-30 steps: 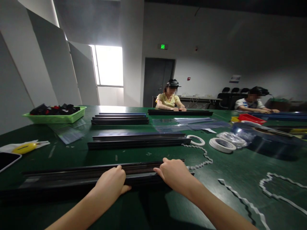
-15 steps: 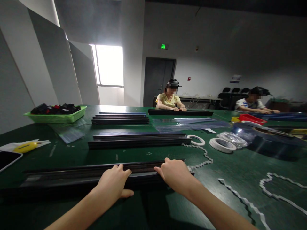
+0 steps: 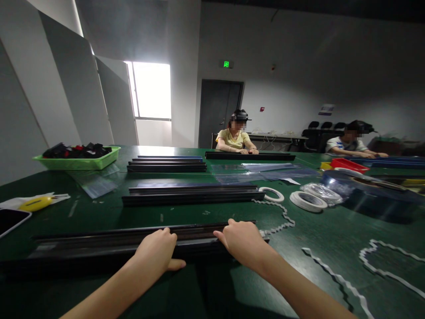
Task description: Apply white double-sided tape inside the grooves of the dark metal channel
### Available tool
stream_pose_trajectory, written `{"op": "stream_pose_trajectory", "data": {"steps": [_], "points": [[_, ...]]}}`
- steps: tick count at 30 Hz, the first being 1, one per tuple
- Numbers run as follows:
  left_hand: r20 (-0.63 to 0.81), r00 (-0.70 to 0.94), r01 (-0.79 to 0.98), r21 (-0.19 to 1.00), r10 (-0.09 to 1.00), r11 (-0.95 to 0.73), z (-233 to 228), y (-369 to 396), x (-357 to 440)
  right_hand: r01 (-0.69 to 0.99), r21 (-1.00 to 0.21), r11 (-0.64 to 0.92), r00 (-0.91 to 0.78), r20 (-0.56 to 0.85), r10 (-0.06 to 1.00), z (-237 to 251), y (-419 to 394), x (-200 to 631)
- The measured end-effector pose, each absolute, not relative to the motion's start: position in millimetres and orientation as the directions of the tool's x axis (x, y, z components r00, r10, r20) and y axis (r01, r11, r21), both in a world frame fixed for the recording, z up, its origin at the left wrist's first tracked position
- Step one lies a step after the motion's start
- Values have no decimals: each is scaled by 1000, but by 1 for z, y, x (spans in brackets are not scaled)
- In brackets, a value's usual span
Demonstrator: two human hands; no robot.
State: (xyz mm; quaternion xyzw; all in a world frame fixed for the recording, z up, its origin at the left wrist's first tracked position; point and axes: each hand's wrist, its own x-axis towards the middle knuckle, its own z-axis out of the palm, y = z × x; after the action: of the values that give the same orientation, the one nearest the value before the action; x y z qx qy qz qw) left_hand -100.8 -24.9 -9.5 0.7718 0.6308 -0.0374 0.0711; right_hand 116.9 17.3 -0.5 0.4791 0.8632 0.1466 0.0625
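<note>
A long black channel-shaped profile (image 3: 89,248) lies across the table right in front of me. My left hand (image 3: 156,250) rests over its near wall, fingers curled into the channel and thumb stuck out along the front. Close to the profile's right end, my right hand (image 3: 244,241) is bent over it with the fingertips hidden inside the channel. Whether a small piece or tape is under the fingers, I cannot tell. A wavy white strip (image 3: 282,226) runs from near the right end towards a white tape roll (image 3: 271,195).
More black profiles (image 3: 192,197) lie behind. Left: a green basket (image 3: 79,164) of black parts, a yellow cutter (image 3: 36,204) and a phone (image 3: 13,220). Right: another tape roll (image 3: 307,201), a large dark film roll (image 3: 375,199) and loose white strips (image 3: 341,281). Two people sit beyond.
My left hand's fingers have drawn slightly left and bent in more along the profile. My right hand and the profile look unmoved.
</note>
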Motion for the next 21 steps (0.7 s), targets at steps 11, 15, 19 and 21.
{"op": "stream_pose_trajectory", "data": {"steps": [11,15,19,21], "points": [[-125,197,980,9,972,-197,-12,-25,-99,809,305,503,-538,41,842,-3,19,118],[-137,215,976,1,967,-217,-13,-25,-100,814,301,497,-532,41,846,-4,19,118],[-150,238,970,-7,960,-242,-11,-26,-98,821,290,492,-518,17,855,-1,18,117],[-135,259,964,-20,957,-264,-10,-26,-97,813,296,502,-528,8,849,0,17,117]]}}
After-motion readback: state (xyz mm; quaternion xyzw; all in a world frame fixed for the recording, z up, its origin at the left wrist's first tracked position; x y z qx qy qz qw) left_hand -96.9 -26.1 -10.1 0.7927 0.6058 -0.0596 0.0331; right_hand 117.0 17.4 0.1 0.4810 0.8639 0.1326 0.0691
